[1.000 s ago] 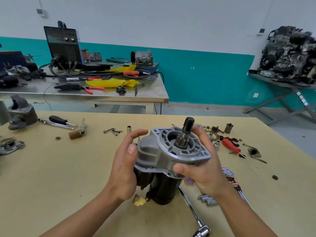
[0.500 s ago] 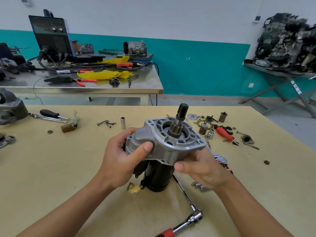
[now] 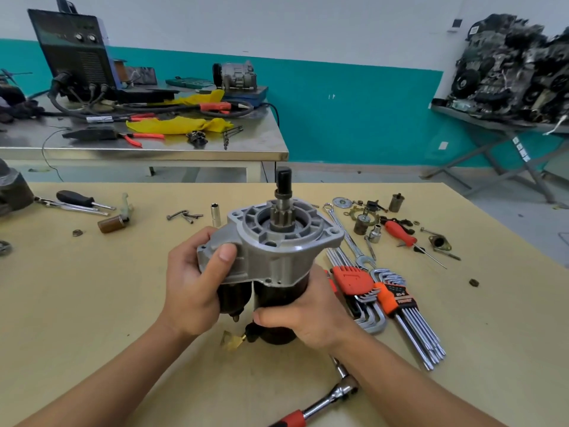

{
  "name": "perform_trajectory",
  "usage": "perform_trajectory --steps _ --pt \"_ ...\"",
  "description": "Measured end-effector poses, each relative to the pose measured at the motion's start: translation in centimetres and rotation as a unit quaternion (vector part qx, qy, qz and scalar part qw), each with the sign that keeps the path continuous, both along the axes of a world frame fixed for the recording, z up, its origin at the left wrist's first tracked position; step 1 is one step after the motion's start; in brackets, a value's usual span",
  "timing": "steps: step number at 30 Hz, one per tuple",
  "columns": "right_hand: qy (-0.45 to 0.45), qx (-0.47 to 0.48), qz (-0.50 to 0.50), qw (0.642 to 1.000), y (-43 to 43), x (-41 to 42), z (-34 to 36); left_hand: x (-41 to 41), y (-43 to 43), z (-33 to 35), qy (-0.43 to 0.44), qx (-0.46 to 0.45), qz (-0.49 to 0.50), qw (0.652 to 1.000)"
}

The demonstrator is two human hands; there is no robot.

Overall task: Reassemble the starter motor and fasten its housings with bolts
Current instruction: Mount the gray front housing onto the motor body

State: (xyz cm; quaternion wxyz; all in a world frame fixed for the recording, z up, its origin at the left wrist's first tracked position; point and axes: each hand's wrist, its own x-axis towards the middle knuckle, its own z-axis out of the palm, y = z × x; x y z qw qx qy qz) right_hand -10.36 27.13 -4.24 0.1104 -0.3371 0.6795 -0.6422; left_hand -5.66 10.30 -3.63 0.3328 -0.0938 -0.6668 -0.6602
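Cast silver housing (image 3: pixel 271 251) tops the upright starter motor (image 3: pixel 277 297). Left hand (image 3: pixel 197 285) grips the housing; right hand (image 3: pixel 311 312) wraps the smooth black cylindrical body. Steel hex keys (image 3: pixel 397 306) lie just right of the motor.

We see a white wall (image 3: pixel 308 26) banded teal below — grey floor (image 3: pixel 354 174) beneath. A steel bench (image 3: pixel 154 155) stands behind our tan worktable (image 3: pixel 77 303).

Silver housing (image 3: pixel 277 251), black motor body (image 3: pixel 277 297), orange-red hex key holders (image 3: pixel 354 282), tan table (image 3: pixel 77 303)
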Motion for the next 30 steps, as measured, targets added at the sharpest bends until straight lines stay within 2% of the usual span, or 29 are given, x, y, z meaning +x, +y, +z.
perform_trajectory --steps 5,13,17,24,27,30 --pt "0.016 -0.030 -0.004 0.999 0.1 -0.1 0.4 -0.8 0.0 0.2 -0.015 0.048 -0.039 0.998" --pt "-0.001 -0.008 0.023 1.000 0.2 0.0 0.8 -0.8 -0.4 0.6 -0.028 0.090 -0.072 0.993" --pt "-0.006 0.002 0.018 1.000 0.3 0.1 0.5 -0.7 -0.3 0.6 -0.043 0.064 -0.062 0.995" --pt "-0.008 -0.081 -0.024 0.996 0.1 0.3 -0.4 0.3 -0.7 3.3 -0.097 -0.032 -0.065 0.993" --pt "-0.007 -0.093 -0.055 0.994 0.3 0.4 -0.6 0.3 -0.8 5.4 -0.070 -0.039 -0.071 0.994" --pt "0.010 -0.080 -0.044 0.996 0.5 0.6 -0.4 0.3 -0.8 6.9 -0.055 -0.019 -0.049 0.997"
